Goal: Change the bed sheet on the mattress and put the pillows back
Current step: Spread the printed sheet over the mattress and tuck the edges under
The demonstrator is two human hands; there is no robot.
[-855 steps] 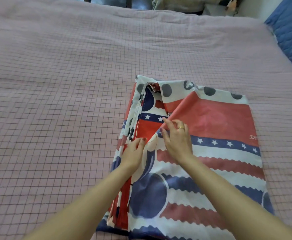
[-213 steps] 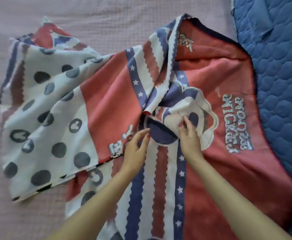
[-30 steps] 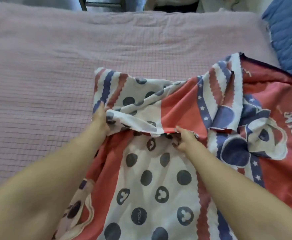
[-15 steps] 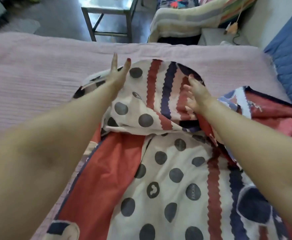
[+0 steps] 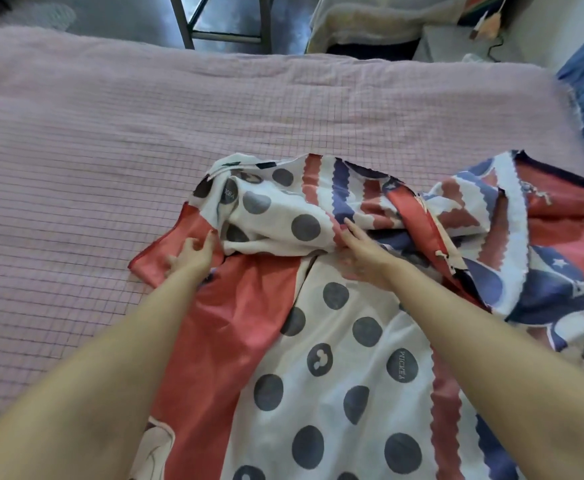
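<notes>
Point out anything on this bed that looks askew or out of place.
The patterned sheet is bunched in a crumpled heap mid-bed, between the left hand and right hand, leaving most of the pink mattress cover bare.

Soft, even daylight with faint shadows and no harsh glare, a dull sheen on the floor (image 5: 138, 19) at the top, slight overall softness, and wide-angle stretching of the forearms at the bottom corners.

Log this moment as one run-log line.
step: spreading sheet | left hand: grips red edge of patterned sheet | right hand: flat on bunched fold | pink mattress: mostly uncovered
</notes>
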